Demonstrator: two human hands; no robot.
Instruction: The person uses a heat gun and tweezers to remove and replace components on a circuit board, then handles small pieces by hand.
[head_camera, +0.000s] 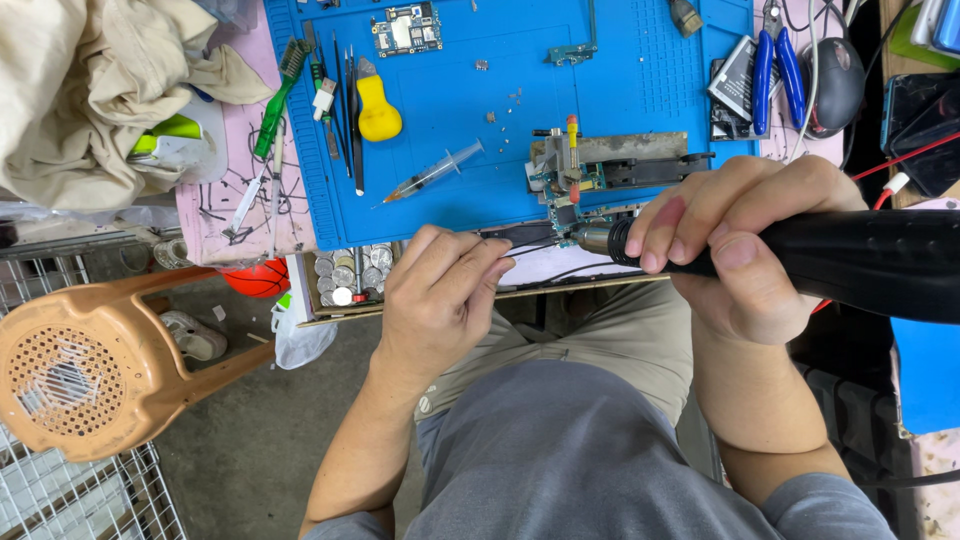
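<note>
Black hot-air handle (850, 262) in right hand (745, 240)

- The circuit board (568, 185) sits in a clamp (620, 165) on the mat (610, 80).
- A syringe (432, 172) lies left of the clamp.
- Pliers (777, 60) lie at the mat's right edge, a computer mouse (835, 70) just beside them.
- A cloth (90, 90) lies left of the mat.

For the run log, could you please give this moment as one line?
right hand: grips black hot-air tool | left hand: pinches thin dark tweezers | small green circuit board clamped on blue mat
</note>
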